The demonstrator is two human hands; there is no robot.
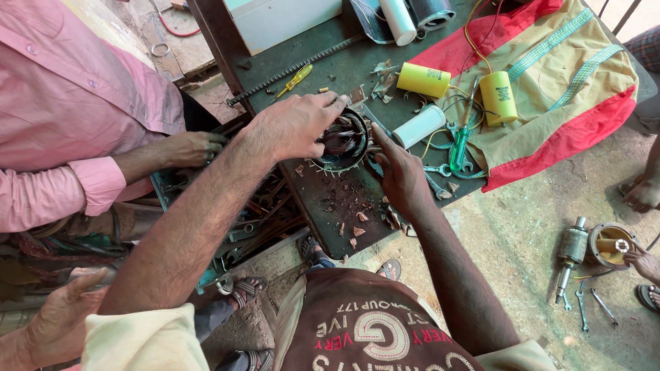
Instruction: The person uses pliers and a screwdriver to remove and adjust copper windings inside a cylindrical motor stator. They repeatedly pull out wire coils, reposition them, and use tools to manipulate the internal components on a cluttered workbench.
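Sleeve of pink shirt point(75, 103) at far left, co-worker's. Left hand point(295, 124), grip closed over round motor stator point(344, 141) w/ coppery windings, on dark metal counter point(330, 199). Right hand point(402, 178) steadies its edge, fingers loose, holding nothing. Judged: pulling windings; needs firm tug. Paper scraps point(350, 206); smooth yellow capacitor point(424, 79).

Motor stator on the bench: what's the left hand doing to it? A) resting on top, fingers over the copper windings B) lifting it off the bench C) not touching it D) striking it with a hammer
A: the left hand lies over the motor stator, fingers on its copper windings, while the stator sits on the workbench and the right hand is beside it.
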